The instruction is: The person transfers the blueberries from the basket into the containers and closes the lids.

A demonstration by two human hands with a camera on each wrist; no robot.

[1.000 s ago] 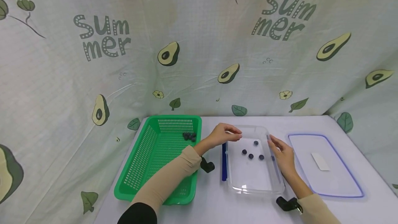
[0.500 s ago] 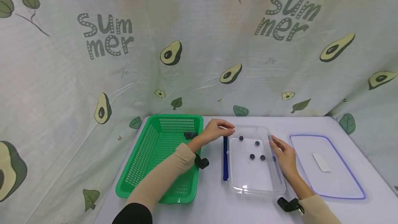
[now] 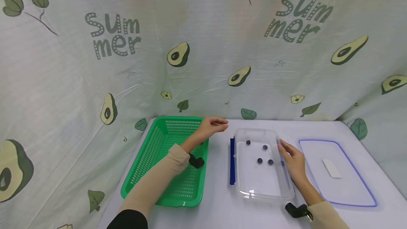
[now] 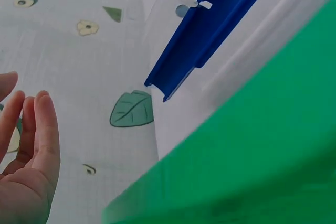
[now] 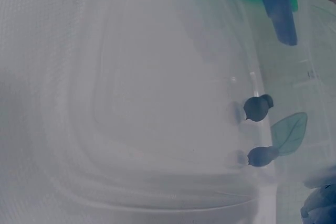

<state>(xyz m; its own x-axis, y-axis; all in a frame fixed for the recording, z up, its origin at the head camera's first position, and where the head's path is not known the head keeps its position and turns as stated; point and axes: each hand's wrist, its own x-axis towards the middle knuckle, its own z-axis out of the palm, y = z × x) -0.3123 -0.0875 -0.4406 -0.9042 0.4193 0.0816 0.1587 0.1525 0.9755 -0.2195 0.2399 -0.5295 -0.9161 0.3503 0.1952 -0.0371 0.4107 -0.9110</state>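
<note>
A clear plastic container (image 3: 260, 183) with blue side latches stands right of centre in the head view. Several dark blueberries (image 3: 260, 160) lie apart on its floor, two of them close up in the right wrist view. My right hand (image 3: 294, 162) holds the container's right side, fingertips and thumb at its rim. My left hand (image 3: 211, 127) hovers over the far right corner of the green basket (image 3: 127, 183), its fingers nearly straight. Nothing sits between those fingers in the left wrist view. The left wrist and hand hide most of the berries in the basket.
A clear lid (image 3: 353, 186) with a blue rim lies flat to the right, a white rectangle (image 3: 331, 168) within its outline. A blue latch (image 3: 232, 162) hangs along the container's left side. A printed curtain (image 3: 203, 45) rises behind the table.
My left hand has moved left, from over the container back to the basket. A blueberry by the container's left wall has rolled toward the far end. My right hand stays at the rim.
</note>
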